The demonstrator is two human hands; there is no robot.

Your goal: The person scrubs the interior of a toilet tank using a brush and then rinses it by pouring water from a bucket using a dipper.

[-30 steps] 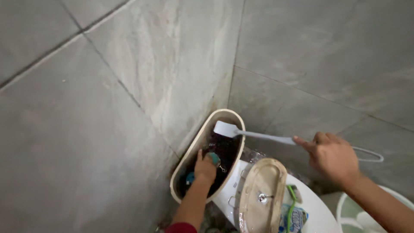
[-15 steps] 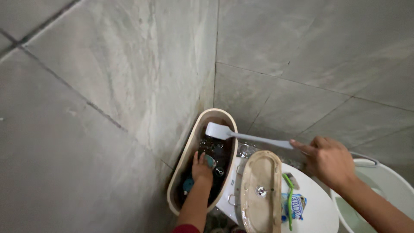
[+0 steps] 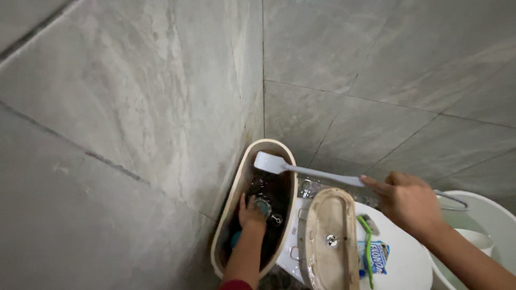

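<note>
While the left hand (image 3: 251,212) is down inside the open toilet tank (image 3: 228,215), its fingers spread loosely over a round teal fitting (image 3: 263,205) in there, the right hand (image 3: 409,202) is holding a long pale brush (image 3: 301,171) by the handle. Right fingers are wrapped tight around it, index finger stretched along the shaft. Brush head sits on the tank's far rim, right in the corner where the grey tiled walls (image 3: 161,107) meet. Tank inside looks dark and grimy. Tank lid (image 3: 329,236) lies flipped over on the closed toilet seat cover (image 3: 408,263), just beside the tank. A green-handled tool (image 3: 367,241) and a blue packet (image 3: 378,258) sit next to the lid. White bucket (image 3: 484,225) at far right.
</note>
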